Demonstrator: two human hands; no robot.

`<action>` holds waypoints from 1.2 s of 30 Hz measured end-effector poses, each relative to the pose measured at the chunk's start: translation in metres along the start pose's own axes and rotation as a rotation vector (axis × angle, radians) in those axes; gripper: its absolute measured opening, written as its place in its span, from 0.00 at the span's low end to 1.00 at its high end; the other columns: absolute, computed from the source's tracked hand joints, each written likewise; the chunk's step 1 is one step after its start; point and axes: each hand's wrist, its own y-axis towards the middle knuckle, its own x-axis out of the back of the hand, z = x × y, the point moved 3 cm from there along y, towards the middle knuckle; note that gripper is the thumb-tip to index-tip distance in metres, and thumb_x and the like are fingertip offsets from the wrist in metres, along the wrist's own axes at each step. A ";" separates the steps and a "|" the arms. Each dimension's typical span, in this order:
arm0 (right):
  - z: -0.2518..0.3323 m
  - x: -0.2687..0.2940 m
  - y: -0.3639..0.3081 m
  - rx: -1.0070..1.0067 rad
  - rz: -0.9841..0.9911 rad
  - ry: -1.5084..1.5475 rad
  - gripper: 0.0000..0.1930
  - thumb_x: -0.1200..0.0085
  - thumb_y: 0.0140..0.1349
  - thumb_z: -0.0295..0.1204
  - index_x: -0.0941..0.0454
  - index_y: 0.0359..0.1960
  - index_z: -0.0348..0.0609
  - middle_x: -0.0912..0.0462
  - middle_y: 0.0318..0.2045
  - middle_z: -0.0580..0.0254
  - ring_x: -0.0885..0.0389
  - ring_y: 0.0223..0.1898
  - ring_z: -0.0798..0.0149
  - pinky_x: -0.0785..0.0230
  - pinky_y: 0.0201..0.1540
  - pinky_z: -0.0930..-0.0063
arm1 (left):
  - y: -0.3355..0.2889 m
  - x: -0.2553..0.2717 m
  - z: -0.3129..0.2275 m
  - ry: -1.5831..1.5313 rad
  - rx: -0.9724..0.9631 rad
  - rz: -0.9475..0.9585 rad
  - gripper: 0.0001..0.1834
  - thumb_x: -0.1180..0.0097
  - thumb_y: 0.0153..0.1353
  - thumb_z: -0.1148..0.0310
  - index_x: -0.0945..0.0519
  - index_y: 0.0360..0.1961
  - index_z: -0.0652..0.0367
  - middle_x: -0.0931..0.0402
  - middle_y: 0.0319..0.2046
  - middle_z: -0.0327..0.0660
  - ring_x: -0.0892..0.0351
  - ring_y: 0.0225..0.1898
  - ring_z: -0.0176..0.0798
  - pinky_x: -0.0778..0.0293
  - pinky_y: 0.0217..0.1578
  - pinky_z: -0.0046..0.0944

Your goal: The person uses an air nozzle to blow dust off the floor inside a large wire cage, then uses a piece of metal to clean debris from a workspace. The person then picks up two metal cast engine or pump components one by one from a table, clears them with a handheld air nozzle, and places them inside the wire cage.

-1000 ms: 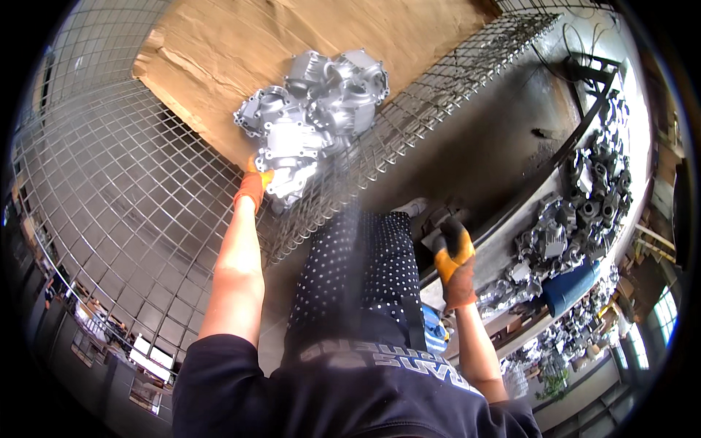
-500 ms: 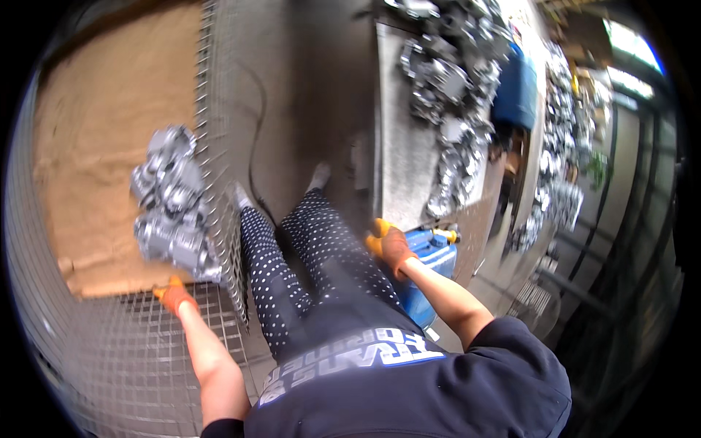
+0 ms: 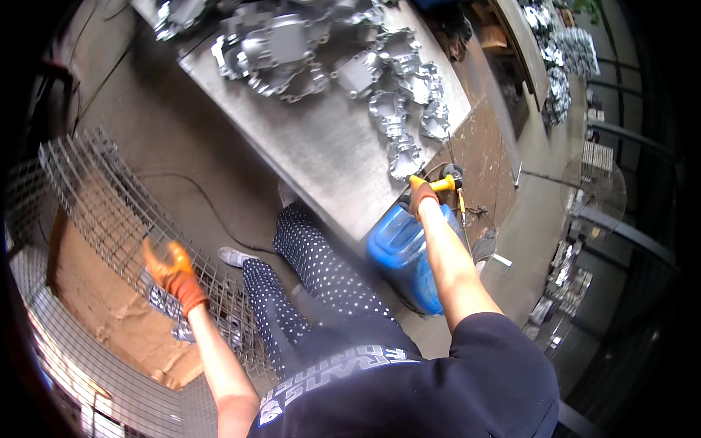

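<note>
My right hand [image 3: 420, 196], in an orange glove, is closed at the near end of a yellow-handled tool [image 3: 444, 183] with a dark head, beside the table corner. Its fingers are partly hidden, and the tool's exact kind does not show. My gloved left hand [image 3: 174, 276] is open, thumb and fingers apart, above the wire mesh side of a cage bin, holding nothing. Grey cast metal parts [image 3: 182, 332] lie on brown cardboard [image 3: 109, 292] inside that bin, partly covered by the mesh and my hand. More silvery castings [image 3: 281, 47] are heaped on the metal-topped table [image 3: 292, 139].
A blue plastic canister [image 3: 412, 252] stands below the table corner, by my right forearm. A brown board [image 3: 485, 157] with cords and hoses adjoins the table. One cable [image 3: 204, 193] runs across the floor near my feet. A round fan guard [image 3: 599, 182] stands farther right.
My view has swung right, toward the table. My left hand has risen from the bin's lower edge to over its mesh side. My right hand has reached forward to the yellow-handled tool.
</note>
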 end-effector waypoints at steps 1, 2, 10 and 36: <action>0.005 0.000 0.009 0.129 0.057 -0.293 0.19 0.56 0.63 0.39 0.29 0.55 0.51 0.24 0.52 0.58 0.27 0.49 0.58 0.40 0.54 0.66 | 0.000 -0.035 -0.025 -0.113 -0.057 0.094 0.24 0.42 0.56 0.73 0.29 0.56 0.63 0.26 0.51 0.52 0.27 0.53 0.47 0.33 0.56 0.41; 0.011 -0.003 0.019 0.264 0.112 -0.584 0.20 0.57 0.63 0.41 0.31 0.57 0.54 0.25 0.54 0.61 0.29 0.53 0.59 0.44 0.57 0.64 | 0.000 -0.069 -0.047 -0.223 -0.112 0.189 0.23 0.43 0.57 0.74 0.28 0.55 0.63 0.25 0.50 0.51 0.26 0.52 0.46 0.33 0.56 0.41; 0.018 -0.048 0.087 0.592 0.341 -1.342 0.22 0.64 0.67 0.47 0.30 0.59 0.62 0.28 0.58 0.75 0.34 0.62 0.64 0.54 0.66 0.59 | -0.045 -0.259 -0.275 -0.489 -0.308 0.952 0.21 0.43 0.58 0.69 0.26 0.54 0.56 0.23 0.51 0.45 0.25 0.54 0.42 0.32 0.54 0.38; 0.145 0.039 -0.104 0.666 -0.784 -0.075 0.21 0.42 0.44 0.33 0.24 0.43 0.41 0.26 0.33 0.56 0.26 0.34 0.54 0.34 0.37 0.60 | -0.150 -0.286 -0.221 -0.543 0.417 0.856 0.18 0.47 0.63 0.69 0.28 0.54 0.60 0.22 0.36 0.44 0.25 0.34 0.34 0.27 0.37 0.35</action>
